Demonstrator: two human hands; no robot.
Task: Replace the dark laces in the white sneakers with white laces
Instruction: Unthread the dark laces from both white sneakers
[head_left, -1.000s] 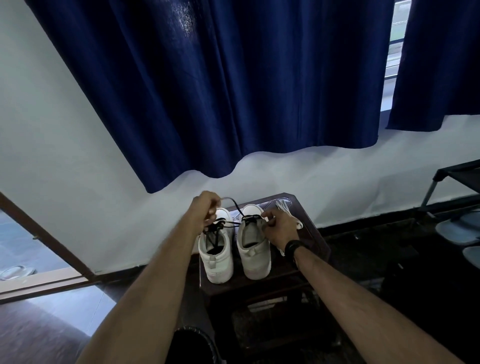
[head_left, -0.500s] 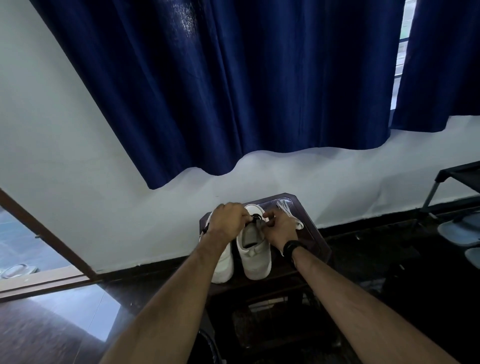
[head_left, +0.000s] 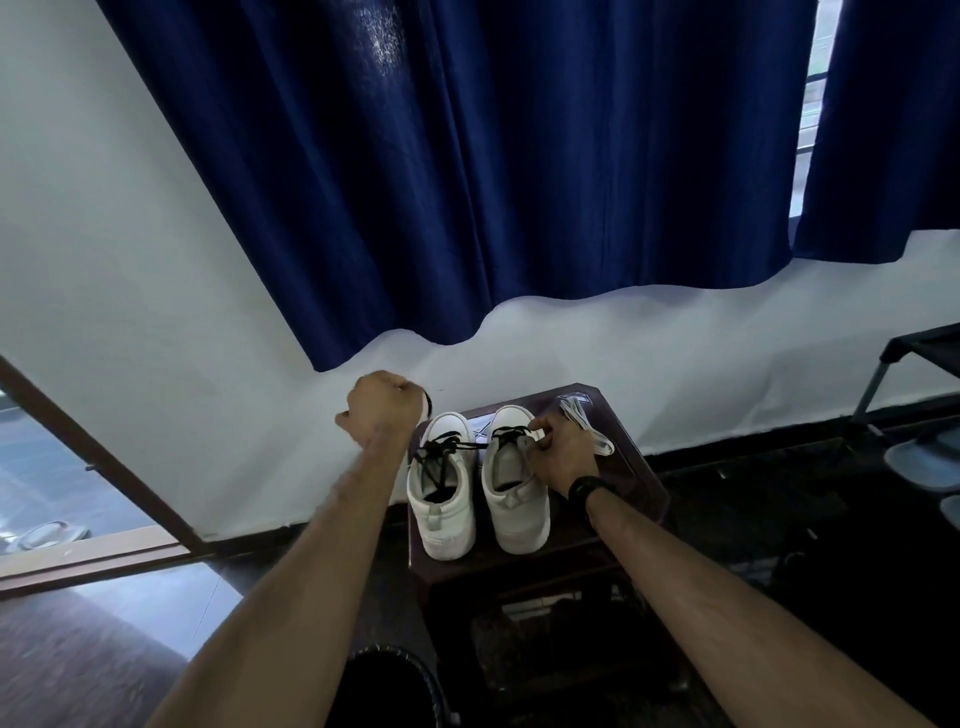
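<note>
Our left hand (head_left: 385, 408) is a fist, fingers clamped on the dark lace (head_left: 470, 445); our right hand (head_left: 561, 451) fingers grip the right sneaker (head_left: 514, 499). Both sneakers stand on the surface (head_left: 641, 478), white laces (head_left: 584, 423) behind.

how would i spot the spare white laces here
Find the dark wooden stool below the blue curtain. Two white sneakers stand on it; the white laces lie loose at its far right corner, flat, pale, threaded through nothing.

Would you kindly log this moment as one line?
left hand: pulling dark lace | right hand: gripping right sneaker | white laces: unused
</note>
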